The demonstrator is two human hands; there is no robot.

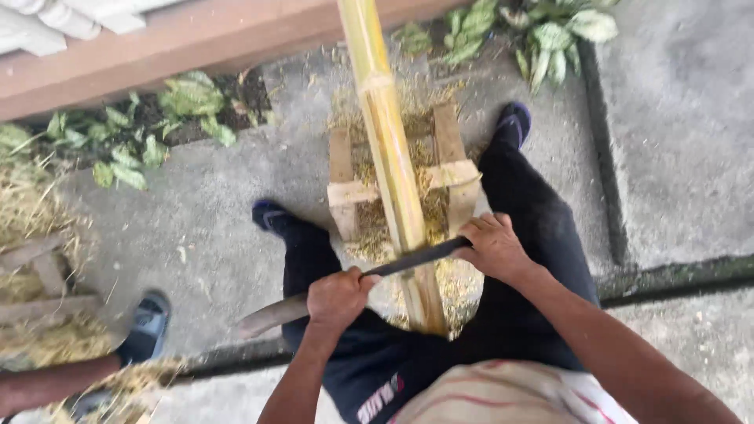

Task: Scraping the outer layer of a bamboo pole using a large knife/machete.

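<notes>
Left hand (pixel 336 297) and right hand (pixel 493 245), fingers clenched, grip each end of a long blade (pixel 408 259) laid crosswise on the bamboo pole (pixel 390 157), steadied by a wooden frame (pixel 452 169).

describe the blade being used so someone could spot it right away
Find the yellow bamboo pole running over the small wooden frame. Lying across its lower part is a long dark blade, gripped by the left hand and right hand. It is the only dark metal piece.

We gripped a long dark metal blade (pixel 353 284) with our left hand (pixel 336 298) and right hand (pixel 493 247), laid across a yellow bamboo pole (pixel 390 157) resting on a small wooden frame (pixel 452 169).
</notes>
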